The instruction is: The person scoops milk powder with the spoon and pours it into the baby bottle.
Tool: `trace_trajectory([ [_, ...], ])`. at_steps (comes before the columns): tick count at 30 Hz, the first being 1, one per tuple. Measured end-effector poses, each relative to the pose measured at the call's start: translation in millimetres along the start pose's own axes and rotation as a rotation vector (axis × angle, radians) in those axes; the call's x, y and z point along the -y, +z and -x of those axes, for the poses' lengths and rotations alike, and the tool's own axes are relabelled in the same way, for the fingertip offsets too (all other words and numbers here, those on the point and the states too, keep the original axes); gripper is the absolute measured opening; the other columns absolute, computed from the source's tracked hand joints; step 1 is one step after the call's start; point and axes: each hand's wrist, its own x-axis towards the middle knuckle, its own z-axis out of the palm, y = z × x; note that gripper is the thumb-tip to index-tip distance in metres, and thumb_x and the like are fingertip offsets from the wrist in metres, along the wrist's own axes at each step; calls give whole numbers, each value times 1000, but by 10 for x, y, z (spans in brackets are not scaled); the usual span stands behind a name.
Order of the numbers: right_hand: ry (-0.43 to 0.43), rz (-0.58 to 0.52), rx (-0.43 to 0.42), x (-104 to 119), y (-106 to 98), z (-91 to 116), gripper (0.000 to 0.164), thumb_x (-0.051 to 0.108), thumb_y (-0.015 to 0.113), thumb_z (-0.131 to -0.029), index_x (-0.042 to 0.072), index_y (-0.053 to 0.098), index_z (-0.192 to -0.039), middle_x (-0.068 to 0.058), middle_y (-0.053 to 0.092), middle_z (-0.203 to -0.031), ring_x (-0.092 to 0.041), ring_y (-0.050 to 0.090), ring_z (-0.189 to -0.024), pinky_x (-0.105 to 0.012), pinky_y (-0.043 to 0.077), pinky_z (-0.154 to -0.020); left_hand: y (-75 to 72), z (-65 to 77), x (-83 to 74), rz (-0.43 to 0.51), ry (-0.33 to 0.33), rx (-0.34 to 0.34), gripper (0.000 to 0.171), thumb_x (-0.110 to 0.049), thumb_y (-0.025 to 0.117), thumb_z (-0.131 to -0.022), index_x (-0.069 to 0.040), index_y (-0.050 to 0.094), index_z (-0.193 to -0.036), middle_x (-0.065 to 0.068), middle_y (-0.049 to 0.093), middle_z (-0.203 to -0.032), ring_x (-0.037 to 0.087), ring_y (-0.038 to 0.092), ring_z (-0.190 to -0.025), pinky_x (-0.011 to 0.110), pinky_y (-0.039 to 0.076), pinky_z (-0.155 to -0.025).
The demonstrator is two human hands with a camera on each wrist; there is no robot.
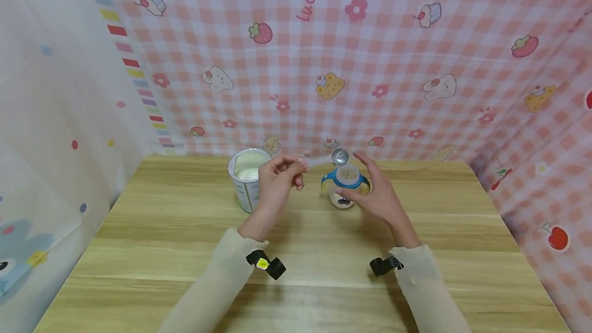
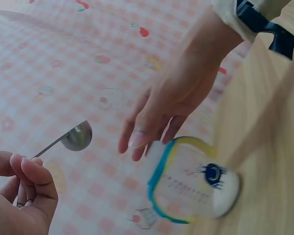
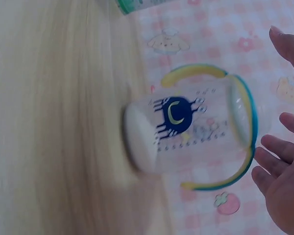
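My left hand point(image 1: 277, 176) pinches the handle of a metal measuring spoon point(image 1: 340, 156). The spoon's round silver bowl is over the far side of a clear baby bottle point(image 1: 343, 199) and shows bare metal inside. This bottle stands upright, with a blue and yellow two-handled ring, a dark cartoon print and white contents at its base point(image 3: 139, 139). Around its top, my right hand point(image 1: 376, 194) is spread with fingers loosely bent; whether a fingertip touches the ring I cannot tell. Left of the bottle, partly behind my left hand, stands an open tin point(image 1: 245, 191) with white powder inside.
Both containers stand toward the back of the wooden table point(image 1: 305, 292). Behind it hangs a pink checked cloth point(image 1: 296, 66), with a pale dotted cloth point(image 1: 74, 96) at the left. Each wrist wears a black camera strap.
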Motion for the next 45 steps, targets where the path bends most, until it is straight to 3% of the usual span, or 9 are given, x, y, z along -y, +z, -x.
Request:
trace_trajectory([
  [9, -123, 6, -2, 261, 24, -39, 98, 46, 87, -80, 32, 31, -159, 7, 27, -169, -28, 27, -156, -64, 30, -121, -188, -45, -251, 37, 95, -26, 13, 0, 69, -94, -8, 69, -84, -1, 73, -71, 8, 53, -52, 19, 48, -50],
  [14, -144, 11, 9, 355, 90, -67, 98, 46, 87, -78, 30, 33, -159, 6, 26, -170, -30, 30, -154, -62, 35, -119, -317, -71, -348, 55, 100, -46, 17, 0, 69, -94, -11, 67, -81, -1, 73, -71, 8, 52, -52, 18, 47, -50],
  [20, -175, 8, 25, 440, 207, -88, 101, 46, 88, -78, 31, 30, -160, 6, 27, -169, -26, 28, -156, -59, 32, -122, -484, -95, -426, 47, 98, -86, 17, -1, 68, -95, -12, 68, -82, -2, 72, -71, 7, 51, -52, 18, 46, -51],
  [28, -169, 27, 87, 552, 375, -115, 108, 53, 83, -81, 34, 16, -163, 3, 24, -170, -25, 24, -157, -57, 30, -124, -714, -127, -452, 26, 122, -180, 18, 1, 68, -95, -11, 68, -81, -1, 70, -69, 7, 51, -51, 18, 47, -50],
  [39, -175, -31, 141, 684, 673, -170, 107, 48, 86, -80, 30, 21, -163, 0, 29, -168, -24, 27, -156, -56, 31, -123, -974, -145, -419, -48, 150, -264, 12, 2, 70, -93, -5, 70, -84, -1, 71, -70, 7, 55, -51, 16, 48, -49],
  [45, -147, -8, 170, 707, 846, -204, 108, 51, 86, -79, 31, 21, -163, 0, 30, -168, -25, 28, -156, -55, 32, -123, -1082, -139, -398, -102, 140, -282, 9, 3, 69, -93, -3, 71, -87, 0, 72, -73, 7, 57, -53, 16, 50, -49],
])
